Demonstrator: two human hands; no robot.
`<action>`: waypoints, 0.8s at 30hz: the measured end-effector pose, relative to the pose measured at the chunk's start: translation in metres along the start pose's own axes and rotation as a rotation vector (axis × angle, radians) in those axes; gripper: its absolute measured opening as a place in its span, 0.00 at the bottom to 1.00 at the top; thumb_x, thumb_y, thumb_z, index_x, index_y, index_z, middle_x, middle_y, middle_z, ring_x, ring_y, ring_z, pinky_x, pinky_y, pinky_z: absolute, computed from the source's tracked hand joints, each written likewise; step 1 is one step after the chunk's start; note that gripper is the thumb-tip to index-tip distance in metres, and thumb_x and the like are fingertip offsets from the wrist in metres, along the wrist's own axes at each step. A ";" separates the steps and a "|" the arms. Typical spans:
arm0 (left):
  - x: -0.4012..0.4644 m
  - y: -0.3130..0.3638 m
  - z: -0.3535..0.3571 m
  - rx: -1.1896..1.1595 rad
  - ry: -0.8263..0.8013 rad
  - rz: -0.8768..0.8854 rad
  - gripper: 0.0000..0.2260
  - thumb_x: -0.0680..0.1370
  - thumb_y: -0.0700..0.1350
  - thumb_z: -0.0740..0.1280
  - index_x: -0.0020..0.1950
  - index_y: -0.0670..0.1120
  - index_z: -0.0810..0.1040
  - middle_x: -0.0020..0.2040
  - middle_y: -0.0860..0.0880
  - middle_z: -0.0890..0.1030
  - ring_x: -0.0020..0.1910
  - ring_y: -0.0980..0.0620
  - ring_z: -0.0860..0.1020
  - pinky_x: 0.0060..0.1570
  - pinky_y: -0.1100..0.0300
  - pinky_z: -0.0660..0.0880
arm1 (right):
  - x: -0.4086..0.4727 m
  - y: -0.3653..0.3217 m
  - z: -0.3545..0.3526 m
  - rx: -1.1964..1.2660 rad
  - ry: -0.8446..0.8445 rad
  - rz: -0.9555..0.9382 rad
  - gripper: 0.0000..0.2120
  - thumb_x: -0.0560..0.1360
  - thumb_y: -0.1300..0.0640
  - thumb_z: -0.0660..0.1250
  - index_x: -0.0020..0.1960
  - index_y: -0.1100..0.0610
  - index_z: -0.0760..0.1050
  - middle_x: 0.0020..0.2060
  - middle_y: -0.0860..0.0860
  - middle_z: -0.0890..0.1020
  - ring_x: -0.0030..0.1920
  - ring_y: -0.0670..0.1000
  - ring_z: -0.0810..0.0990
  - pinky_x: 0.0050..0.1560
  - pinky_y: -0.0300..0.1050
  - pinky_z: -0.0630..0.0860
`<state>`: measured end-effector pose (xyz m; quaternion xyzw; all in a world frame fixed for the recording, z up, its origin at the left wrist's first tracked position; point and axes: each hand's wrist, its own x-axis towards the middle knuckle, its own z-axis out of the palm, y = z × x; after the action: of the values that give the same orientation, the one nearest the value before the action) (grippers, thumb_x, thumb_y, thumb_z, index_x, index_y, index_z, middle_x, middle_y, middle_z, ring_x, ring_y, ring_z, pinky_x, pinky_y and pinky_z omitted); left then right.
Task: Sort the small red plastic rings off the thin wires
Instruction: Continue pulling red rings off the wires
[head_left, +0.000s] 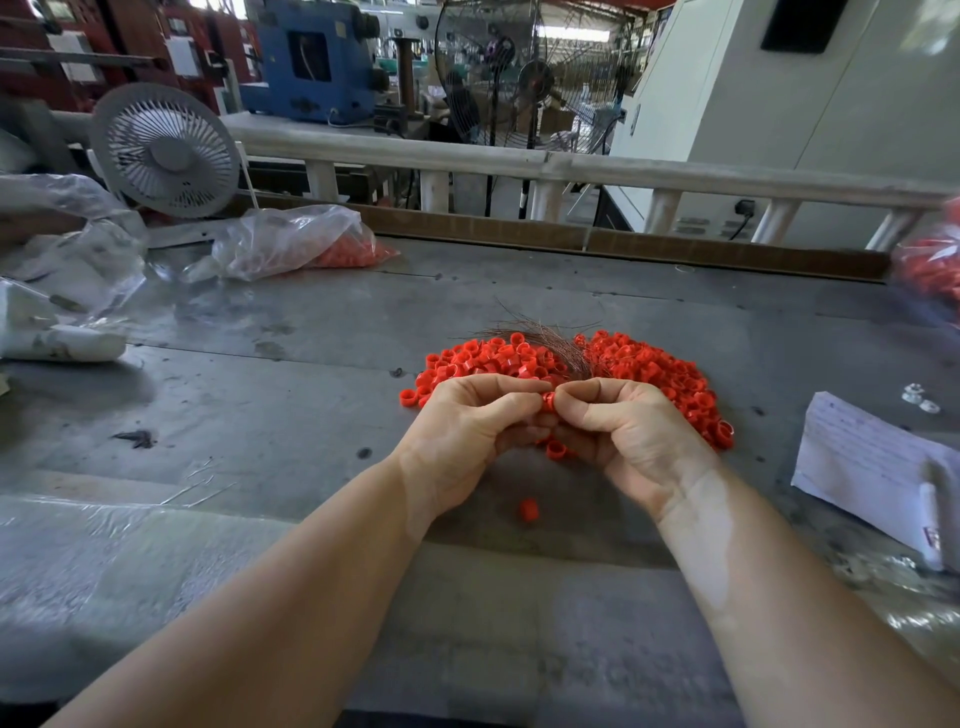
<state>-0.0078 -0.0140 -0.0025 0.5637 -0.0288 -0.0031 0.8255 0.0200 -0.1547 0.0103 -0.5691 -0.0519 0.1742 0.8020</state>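
- Daylight fills the scene, bright and even, coming mostly from the open hall at the far end.
- The windows (218, 6) at the top edge are blown out to white.
- The grey table (291, 364) shows soft sheen, with faint shadows under the hands and forearms.
- Clear plastic bags (280, 239) at left catch pale glare.
- Wide-angle distortion bends the railing (571, 166) and stretches the forearms toward the bottom corners.
- The centre is sharp; the right edge is smeared, where a red heap (935, 270) blurs.
- The near table edge is soft.
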 end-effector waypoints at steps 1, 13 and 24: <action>0.000 0.000 0.000 0.010 -0.002 0.001 0.07 0.75 0.31 0.63 0.42 0.39 0.80 0.32 0.46 0.83 0.33 0.54 0.81 0.36 0.65 0.79 | 0.000 0.000 0.000 -0.004 0.005 0.007 0.05 0.59 0.66 0.68 0.36 0.64 0.76 0.27 0.55 0.82 0.29 0.50 0.82 0.29 0.37 0.77; 0.001 0.001 0.001 -0.036 0.017 0.001 0.07 0.75 0.31 0.63 0.42 0.38 0.80 0.32 0.46 0.82 0.32 0.54 0.81 0.34 0.66 0.78 | 0.000 0.001 0.001 0.022 0.002 -0.039 0.06 0.60 0.65 0.68 0.37 0.64 0.76 0.29 0.55 0.82 0.29 0.50 0.82 0.30 0.38 0.78; 0.002 0.002 -0.001 -0.185 0.023 -0.029 0.13 0.75 0.31 0.62 0.38 0.41 0.83 0.32 0.45 0.82 0.33 0.53 0.82 0.35 0.65 0.78 | 0.003 0.002 0.000 0.129 0.021 -0.088 0.06 0.63 0.63 0.67 0.40 0.59 0.76 0.28 0.51 0.81 0.29 0.45 0.80 0.31 0.34 0.78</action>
<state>-0.0062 -0.0126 -0.0009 0.4854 -0.0107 -0.0111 0.8741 0.0228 -0.1533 0.0076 -0.5154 -0.0570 0.1357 0.8442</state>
